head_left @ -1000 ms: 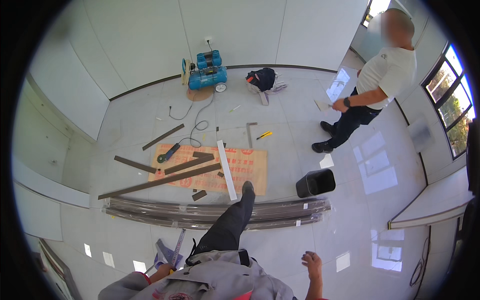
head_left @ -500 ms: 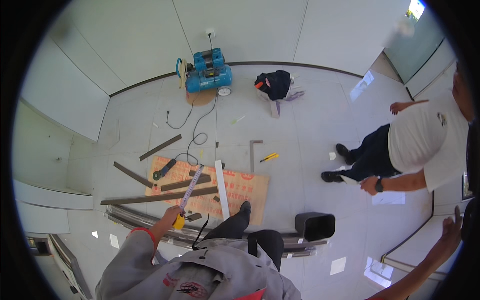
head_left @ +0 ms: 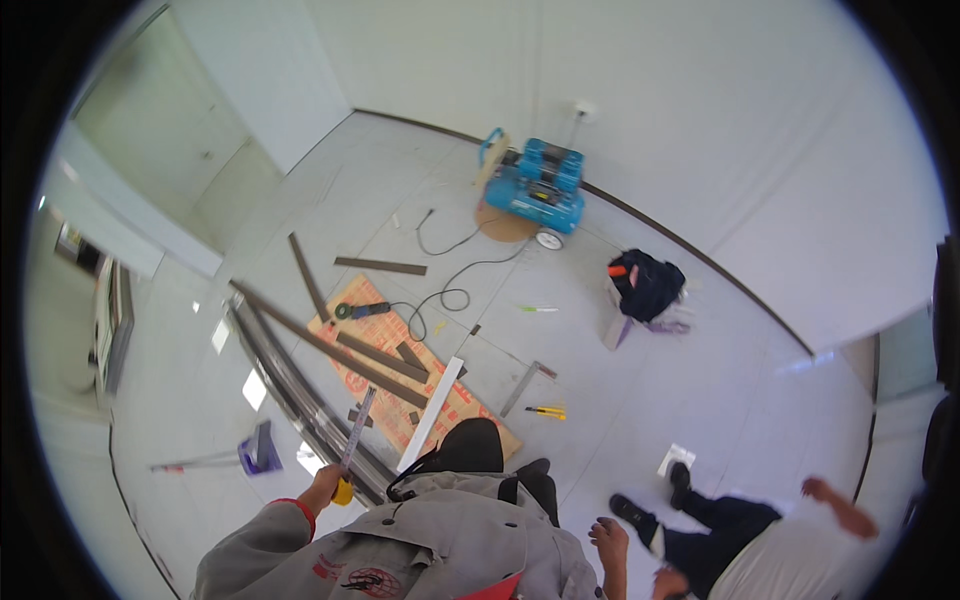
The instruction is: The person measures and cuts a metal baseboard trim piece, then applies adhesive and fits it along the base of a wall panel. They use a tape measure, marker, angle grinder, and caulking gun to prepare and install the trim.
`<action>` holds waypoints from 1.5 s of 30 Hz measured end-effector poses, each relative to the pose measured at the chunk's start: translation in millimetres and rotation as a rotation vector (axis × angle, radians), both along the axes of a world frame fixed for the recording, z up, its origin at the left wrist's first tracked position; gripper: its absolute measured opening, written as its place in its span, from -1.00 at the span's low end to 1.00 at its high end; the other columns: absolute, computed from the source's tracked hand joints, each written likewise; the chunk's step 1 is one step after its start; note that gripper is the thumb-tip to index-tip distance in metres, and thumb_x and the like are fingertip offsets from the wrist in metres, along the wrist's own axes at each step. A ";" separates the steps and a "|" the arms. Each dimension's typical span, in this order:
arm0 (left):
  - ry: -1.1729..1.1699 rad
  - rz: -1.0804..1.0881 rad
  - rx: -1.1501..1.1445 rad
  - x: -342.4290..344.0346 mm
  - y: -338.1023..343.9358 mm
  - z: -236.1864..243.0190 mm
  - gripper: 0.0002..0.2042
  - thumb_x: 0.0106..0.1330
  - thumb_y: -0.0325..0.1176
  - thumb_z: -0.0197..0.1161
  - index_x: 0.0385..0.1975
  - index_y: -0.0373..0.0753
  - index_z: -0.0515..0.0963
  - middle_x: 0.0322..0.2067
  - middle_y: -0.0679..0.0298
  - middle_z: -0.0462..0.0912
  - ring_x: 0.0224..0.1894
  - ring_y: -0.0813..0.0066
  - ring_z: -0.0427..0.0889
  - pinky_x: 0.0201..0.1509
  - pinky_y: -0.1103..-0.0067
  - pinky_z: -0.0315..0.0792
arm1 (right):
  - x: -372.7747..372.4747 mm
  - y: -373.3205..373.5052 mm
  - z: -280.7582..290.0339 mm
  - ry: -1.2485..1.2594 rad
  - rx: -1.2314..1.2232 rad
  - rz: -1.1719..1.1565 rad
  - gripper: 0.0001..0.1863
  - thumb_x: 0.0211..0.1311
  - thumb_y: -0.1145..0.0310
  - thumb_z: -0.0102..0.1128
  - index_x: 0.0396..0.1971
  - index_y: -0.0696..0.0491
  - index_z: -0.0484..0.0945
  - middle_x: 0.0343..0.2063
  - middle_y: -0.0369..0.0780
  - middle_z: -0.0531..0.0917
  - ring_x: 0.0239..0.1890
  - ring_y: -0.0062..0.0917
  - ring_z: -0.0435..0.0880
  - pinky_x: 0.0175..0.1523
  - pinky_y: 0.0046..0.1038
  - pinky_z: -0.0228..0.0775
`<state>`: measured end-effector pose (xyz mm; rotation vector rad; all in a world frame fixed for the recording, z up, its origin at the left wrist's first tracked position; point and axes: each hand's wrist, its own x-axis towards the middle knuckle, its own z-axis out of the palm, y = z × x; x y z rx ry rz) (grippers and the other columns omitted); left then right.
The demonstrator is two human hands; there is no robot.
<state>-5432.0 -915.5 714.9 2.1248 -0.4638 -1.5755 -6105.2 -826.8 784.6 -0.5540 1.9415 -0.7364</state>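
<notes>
My left hand [head_left: 320, 489], its grey sleeve ending in a red cuff, is closed around a yellow tape measure [head_left: 343, 492]. The pale blade [head_left: 358, 430] sticks out over the long metal profiles [head_left: 290, 385], its far end near a printed cardboard sheet [head_left: 478, 420]. On that sheet lie dark strips [head_left: 385, 358], a white strip [head_left: 432, 415] and an angle grinder [head_left: 362, 310]. My right hand [head_left: 608, 543] hangs low at my right side, its fingers loosely bent and nothing visible in them. It is nearest to a co-worker's dark trousers [head_left: 715, 540].
A blue air compressor [head_left: 540, 190] stands by the wall, with a cord trailing across the floor. A carpenter's square [head_left: 522, 390] and yellow utility knife [head_left: 547, 411] lie right of the cardboard. Dark cloth [head_left: 648, 285] is heaped farther right. A purple dustpan [head_left: 260, 452] sits left.
My view has turned left, so the floor items shift right and the co-worker appears lower. My right hand has come in from far right to my side. The tape measure stays in my left hand.
</notes>
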 end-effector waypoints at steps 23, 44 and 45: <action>0.108 0.779 -0.270 -146.7 -278.7 6.2 -0.80 0.35 -0.34 0.16 -0.31 -0.35 0.61 -0.39 0.17 0.67 -0.32 0.42 0.70 -0.17 0.53 0.54 | 12.4 -731.8 -2.2 0.076 0.254 1.066 -0.63 0.27 0.43 0.17 0.03 0.29 0.56 -0.29 -0.14 0.71 -0.34 -0.50 0.76 -0.30 -0.48 0.65; 0.087 2.432 -0.077 -654.8 -424.0 -19.2 -0.80 0.29 -0.36 0.14 -0.33 -0.39 0.60 -0.40 0.09 0.68 -0.35 0.31 0.70 -0.19 0.44 0.59 | 440.8 -1130.3 -45.8 0.371 0.049 2.368 -0.52 0.47 0.25 0.10 0.24 0.23 0.45 -0.05 -0.04 0.66 -0.07 -0.32 0.71 -0.05 -0.37 0.63; 0.116 2.475 -0.090 -664.8 -438.3 -25.1 -0.80 0.28 -0.35 0.15 -0.33 -0.39 0.60 -0.40 0.10 0.69 -0.35 0.32 0.70 -0.19 0.44 0.60 | 459.1 -1087.1 -27.5 0.351 0.068 2.445 -0.51 0.46 0.23 0.11 0.24 0.23 0.45 -0.05 -0.05 0.67 -0.09 -0.34 0.71 -0.06 -0.38 0.64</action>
